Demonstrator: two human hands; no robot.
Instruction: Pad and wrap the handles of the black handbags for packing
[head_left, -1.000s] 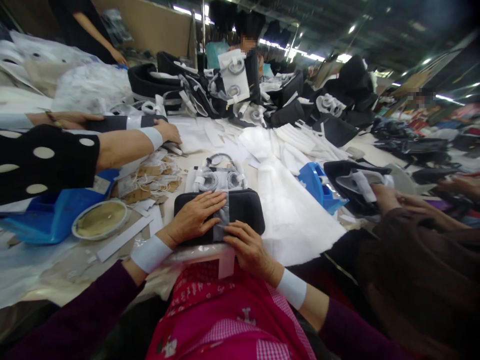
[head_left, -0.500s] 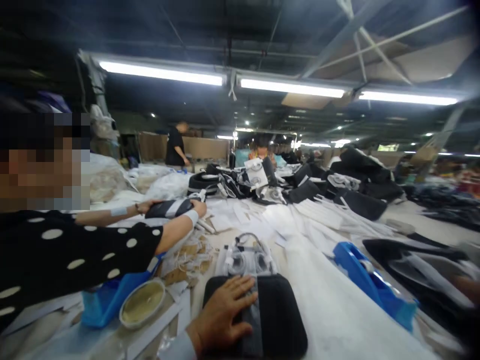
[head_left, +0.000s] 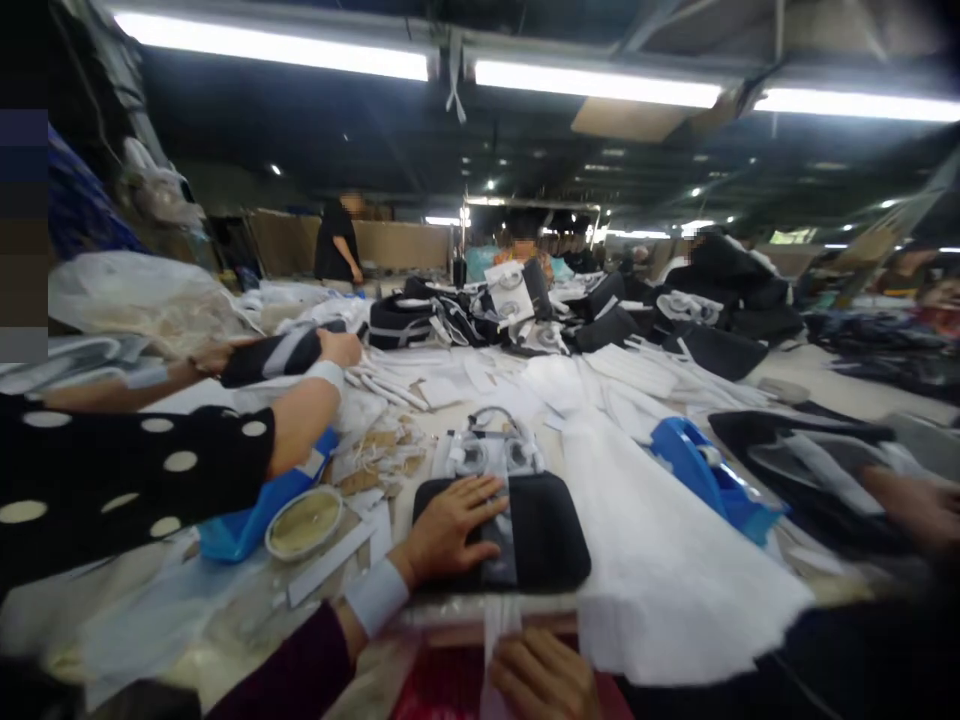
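Right hand (head_left: 544,675) just slid off the bag (head_left: 551,530) to a strip (head_left: 501,620), fingers curled, can't tell if gripping; so left hand (head_left: 454,530), fingers loosely spread, alone steadies the bag on the counter (head_left: 814,366).

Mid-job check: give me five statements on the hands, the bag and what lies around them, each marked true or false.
1. The left hand lies on the bag. True.
2. Both hands lie on the bag. False: the right hand is nearer the person, at a pale strip; whether it grips the strip is unclear.
3. A white sheet lies to the right of the bag. True.
4. Both blue dispensers are right of the bag. False: one dispenser is left of it, the other right.
5. A co-worker's dotted sleeve is at the left. True.
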